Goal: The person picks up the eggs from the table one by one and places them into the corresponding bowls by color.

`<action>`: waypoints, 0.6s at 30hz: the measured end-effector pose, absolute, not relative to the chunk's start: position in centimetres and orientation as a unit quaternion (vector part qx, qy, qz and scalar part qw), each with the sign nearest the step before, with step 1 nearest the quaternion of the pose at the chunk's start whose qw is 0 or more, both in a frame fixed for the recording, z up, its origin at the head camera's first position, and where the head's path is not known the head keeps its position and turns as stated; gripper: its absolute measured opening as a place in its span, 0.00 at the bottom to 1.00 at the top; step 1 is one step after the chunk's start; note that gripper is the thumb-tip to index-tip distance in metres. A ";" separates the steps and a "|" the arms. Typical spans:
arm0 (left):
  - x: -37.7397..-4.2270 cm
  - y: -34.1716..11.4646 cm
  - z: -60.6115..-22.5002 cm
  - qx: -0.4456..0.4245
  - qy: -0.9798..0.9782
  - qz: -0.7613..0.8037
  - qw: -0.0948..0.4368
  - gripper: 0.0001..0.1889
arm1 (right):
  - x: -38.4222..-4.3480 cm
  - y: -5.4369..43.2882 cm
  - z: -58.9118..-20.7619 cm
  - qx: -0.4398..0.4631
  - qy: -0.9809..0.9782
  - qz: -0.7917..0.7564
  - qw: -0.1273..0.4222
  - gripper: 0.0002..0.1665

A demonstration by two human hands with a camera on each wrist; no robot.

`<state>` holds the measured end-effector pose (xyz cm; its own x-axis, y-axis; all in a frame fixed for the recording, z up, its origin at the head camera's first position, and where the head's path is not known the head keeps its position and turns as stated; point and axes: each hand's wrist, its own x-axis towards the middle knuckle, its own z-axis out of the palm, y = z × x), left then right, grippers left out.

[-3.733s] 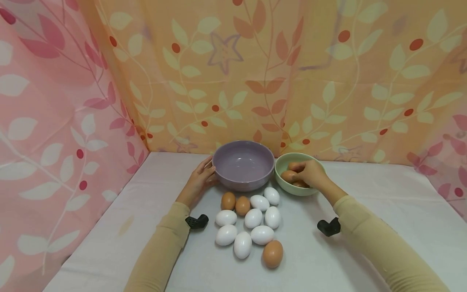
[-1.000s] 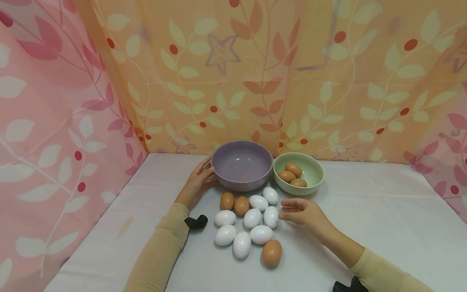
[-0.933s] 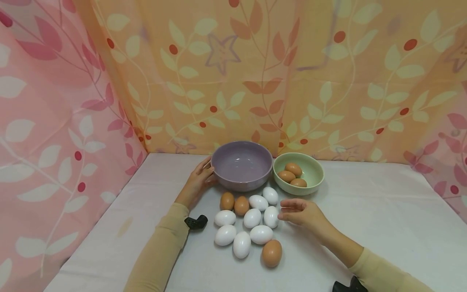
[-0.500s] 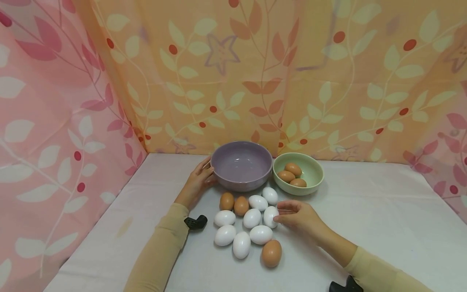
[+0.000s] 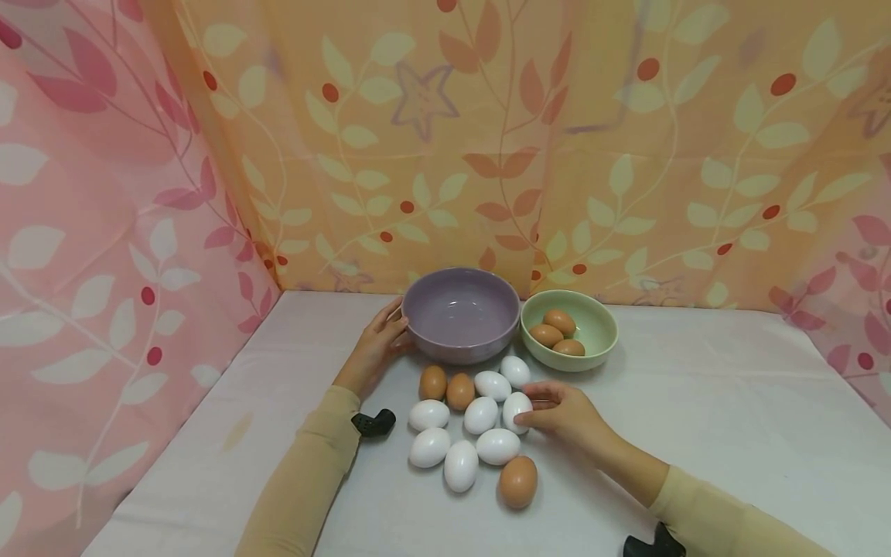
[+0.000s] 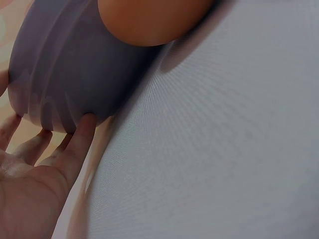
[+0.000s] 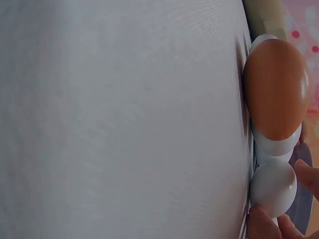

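A purple bowl [image 5: 462,309] stands at the back of the table; in the left wrist view, the fingertips of my left hand [image 5: 379,340] rest on its outer side. My right hand [image 5: 567,414] is at the right edge of the egg group, its fingers and thumb curled round a white egg [image 5: 517,411] on the cloth. In the right wrist view, the fingertips [image 7: 261,221] touch that white egg low down, and the thumb is close above it. A green bowl [image 5: 592,329] right of the purple one holds three brown eggs [image 5: 560,322].
Several other white eggs [image 5: 480,415] lie in front of the purple bowl, with two brown eggs [image 5: 433,382] behind on the left. Another brown egg [image 5: 518,481] lies at the near right. Patterned curtains [image 5: 390,155] border the white-covered table [image 5: 731,387].
My right hand has left the green bowl, where it held a brown egg among others, and has moved down and leftward to the white egg. The left hand stays on the purple bowl.
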<state>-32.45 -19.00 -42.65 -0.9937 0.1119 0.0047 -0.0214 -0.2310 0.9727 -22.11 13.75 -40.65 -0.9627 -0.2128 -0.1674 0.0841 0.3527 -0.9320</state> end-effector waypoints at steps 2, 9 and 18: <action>-32.5 -19.0 -42.7 0.037 0.619 0.783 0.043 0.30 | -22.0 13.6 -40.6 -0.040 0.812 -0.567 0.129 0.33; -32.5 -19.0 -42.7 0.038 0.613 0.788 0.042 0.30 | -22.1 13.4 -40.7 -0.042 0.818 -0.560 0.125 0.34; -32.4 -19.0 -42.7 0.048 0.615 0.786 0.041 0.30 | -22.1 13.3 -40.8 -0.044 0.826 -0.547 0.124 0.34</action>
<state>-32.41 -18.98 -42.70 -0.9920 0.1240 0.0248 -0.0058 -0.2407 0.9706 -22.14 13.27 -40.80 -0.9652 -0.2084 -0.1578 0.0640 0.3970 -0.9156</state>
